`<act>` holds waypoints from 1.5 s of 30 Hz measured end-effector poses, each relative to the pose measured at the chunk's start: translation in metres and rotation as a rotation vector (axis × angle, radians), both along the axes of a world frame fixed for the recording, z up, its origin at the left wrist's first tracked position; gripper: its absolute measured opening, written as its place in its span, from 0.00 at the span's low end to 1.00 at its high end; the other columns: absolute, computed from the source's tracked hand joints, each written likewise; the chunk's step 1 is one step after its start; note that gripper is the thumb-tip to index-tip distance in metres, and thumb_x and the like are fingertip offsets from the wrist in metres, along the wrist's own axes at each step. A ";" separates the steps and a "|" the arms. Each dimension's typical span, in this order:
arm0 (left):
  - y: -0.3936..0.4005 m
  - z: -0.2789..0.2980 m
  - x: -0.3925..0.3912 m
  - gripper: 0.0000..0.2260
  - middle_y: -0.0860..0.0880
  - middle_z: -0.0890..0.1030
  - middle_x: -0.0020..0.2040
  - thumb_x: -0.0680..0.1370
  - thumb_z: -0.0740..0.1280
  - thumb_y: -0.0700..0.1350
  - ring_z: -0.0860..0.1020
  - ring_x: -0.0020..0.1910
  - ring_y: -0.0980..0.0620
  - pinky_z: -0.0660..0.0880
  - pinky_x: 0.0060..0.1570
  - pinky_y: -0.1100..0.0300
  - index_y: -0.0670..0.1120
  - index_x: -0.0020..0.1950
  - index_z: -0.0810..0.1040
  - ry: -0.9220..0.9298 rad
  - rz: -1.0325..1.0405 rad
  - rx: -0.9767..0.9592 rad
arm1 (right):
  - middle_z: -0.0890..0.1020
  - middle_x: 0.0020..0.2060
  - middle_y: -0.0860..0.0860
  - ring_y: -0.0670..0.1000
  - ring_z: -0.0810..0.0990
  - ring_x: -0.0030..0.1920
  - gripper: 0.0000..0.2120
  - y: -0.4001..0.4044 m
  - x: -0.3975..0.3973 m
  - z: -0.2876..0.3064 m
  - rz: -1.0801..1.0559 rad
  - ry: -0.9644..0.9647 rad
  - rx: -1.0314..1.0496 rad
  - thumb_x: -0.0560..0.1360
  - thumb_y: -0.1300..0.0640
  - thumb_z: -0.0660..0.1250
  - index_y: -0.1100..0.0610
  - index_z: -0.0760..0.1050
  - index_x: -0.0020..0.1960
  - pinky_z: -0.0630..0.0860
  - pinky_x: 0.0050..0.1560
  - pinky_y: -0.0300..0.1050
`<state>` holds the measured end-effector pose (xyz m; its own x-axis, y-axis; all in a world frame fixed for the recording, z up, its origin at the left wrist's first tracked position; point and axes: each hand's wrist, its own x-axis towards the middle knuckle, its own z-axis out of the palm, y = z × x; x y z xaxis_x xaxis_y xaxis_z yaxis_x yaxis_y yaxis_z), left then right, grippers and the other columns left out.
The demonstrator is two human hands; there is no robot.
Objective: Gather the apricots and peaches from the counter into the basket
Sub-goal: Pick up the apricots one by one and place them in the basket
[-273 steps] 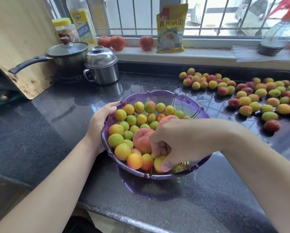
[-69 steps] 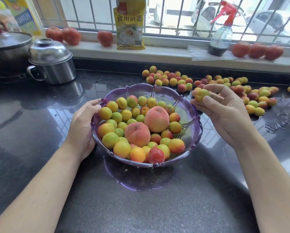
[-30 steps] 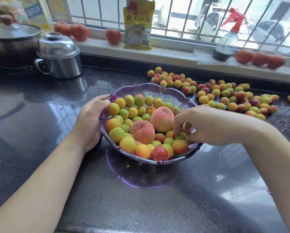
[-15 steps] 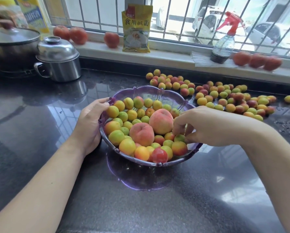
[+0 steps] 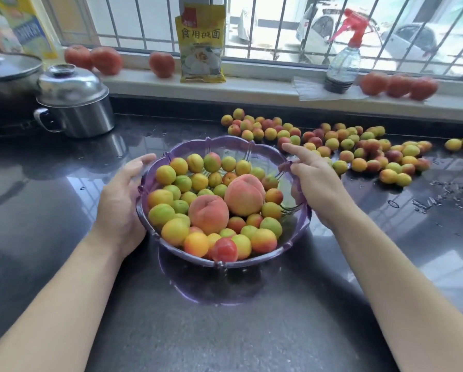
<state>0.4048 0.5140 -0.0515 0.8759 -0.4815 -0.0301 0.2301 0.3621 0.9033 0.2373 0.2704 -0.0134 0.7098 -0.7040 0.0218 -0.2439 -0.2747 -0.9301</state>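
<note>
Now upright basket [image 5: 262, 146], left hand [image 5: 120, 202] cupping rim, right hand [image 5: 316, 181] grip apart, empty.

You can read "食用碱面" on the yellow packet [image 5: 201, 44] standing on the windowsill [image 5: 252, 84]; the bottle label [image 5: 29, 30] at upper left is too blurred.

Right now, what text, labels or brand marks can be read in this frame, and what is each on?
"食用碱面": on the yellow packet standing on the windowsill.
Small red logo at the packet's top: too small to read.
Blue print on the yellow bottle label, far left: blurred, unreadable.
Nothing else carries text.
</note>
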 end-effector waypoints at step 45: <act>0.015 0.003 0.003 0.22 0.39 0.86 0.63 0.85 0.57 0.53 0.84 0.64 0.38 0.84 0.56 0.44 0.44 0.54 0.90 0.175 -0.121 -0.085 | 0.82 0.57 0.42 0.43 0.81 0.56 0.18 0.039 -0.010 0.021 0.396 -0.129 -0.380 0.81 0.62 0.65 0.43 0.78 0.65 0.78 0.56 0.37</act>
